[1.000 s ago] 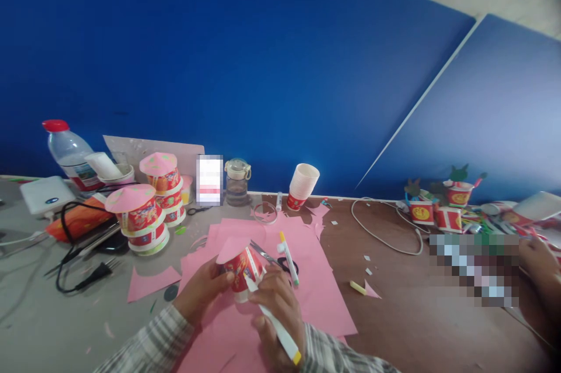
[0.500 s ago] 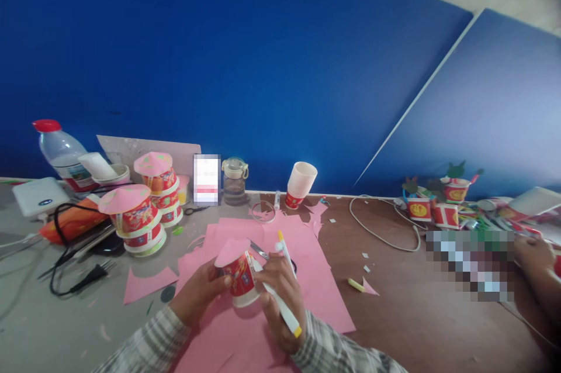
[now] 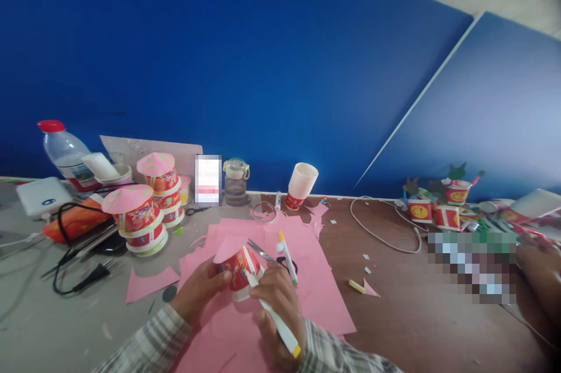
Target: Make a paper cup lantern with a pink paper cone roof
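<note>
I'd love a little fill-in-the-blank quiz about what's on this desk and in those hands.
The left hand holds a red paper cup topped with ____ paper.
The right hand holds a white marker with one ____ end.
The clear red-capped bottle stands toward the picture's ____ edge.
Missing words: pink; yellow; left.

Left hand [image 3: 202, 286] has hold of a tilted red paper cup [image 3: 240, 272] with a pink paper cone [image 3: 228, 249] on its upper end. Right hand [image 3: 283, 303] grips a white pen [image 3: 280, 326], other end right up by the cup, can't tell if it's touching. Pink paper sheets [image 3: 326, 303] underneath, with scissors [image 3: 263, 252] and a marker [image 3: 286, 259] lying on them. Couple of red cup stacks [image 3: 140, 238] left on the tabletop [image 3: 394, 314], someone else's hand [image 3: 539, 265] far right.
</note>
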Tool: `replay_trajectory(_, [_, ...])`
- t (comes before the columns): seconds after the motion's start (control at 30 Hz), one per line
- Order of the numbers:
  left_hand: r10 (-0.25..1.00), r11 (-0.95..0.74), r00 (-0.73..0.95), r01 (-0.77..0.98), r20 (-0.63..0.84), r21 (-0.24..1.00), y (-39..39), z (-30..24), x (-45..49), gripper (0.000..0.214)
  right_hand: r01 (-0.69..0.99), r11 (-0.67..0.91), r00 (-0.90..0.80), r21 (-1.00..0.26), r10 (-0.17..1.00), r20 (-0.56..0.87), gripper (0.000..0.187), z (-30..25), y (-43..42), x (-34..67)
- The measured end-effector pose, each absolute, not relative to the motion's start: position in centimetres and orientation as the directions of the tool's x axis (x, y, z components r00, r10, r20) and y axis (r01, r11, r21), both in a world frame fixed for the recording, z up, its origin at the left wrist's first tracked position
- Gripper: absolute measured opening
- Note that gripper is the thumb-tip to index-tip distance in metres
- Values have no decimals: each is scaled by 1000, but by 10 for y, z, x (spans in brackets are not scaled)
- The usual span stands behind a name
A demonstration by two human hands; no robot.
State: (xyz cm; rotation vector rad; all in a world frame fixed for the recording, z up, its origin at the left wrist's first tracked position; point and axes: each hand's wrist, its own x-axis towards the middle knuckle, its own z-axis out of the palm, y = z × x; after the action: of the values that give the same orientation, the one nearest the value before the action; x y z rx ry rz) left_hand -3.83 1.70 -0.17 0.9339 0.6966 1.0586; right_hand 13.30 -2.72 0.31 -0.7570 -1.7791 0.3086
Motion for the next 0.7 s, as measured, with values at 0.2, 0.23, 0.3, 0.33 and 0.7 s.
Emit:
replay_trajectory(0.2, [944,183,328,-407,-44,895,19,-7,-40,36,349,760,-203,-548,632,748,21,1,-32,130])
replay_trajectory(0.23, [943,184,329,-406,-45,895,19,-7,-40,36,347,763,-181,-546,625,759,22,0,-32,129])
replay_trajectory(0.3, [940,188,339,-410,-43,892,18,-5,-40,36,348,767,-168,-540,617,769,23,-2,-30,130])
replay_trajectory(0.33, [937,190,346,-415,-39,889,18,-4,-39,37,347,767,-167,-540,617,769,22,-2,-28,131])
replay_trajectory(0.7, [932,189,361,-446,-17,875,18,1,-37,49,354,726,-145,-590,665,732,20,5,-18,138])
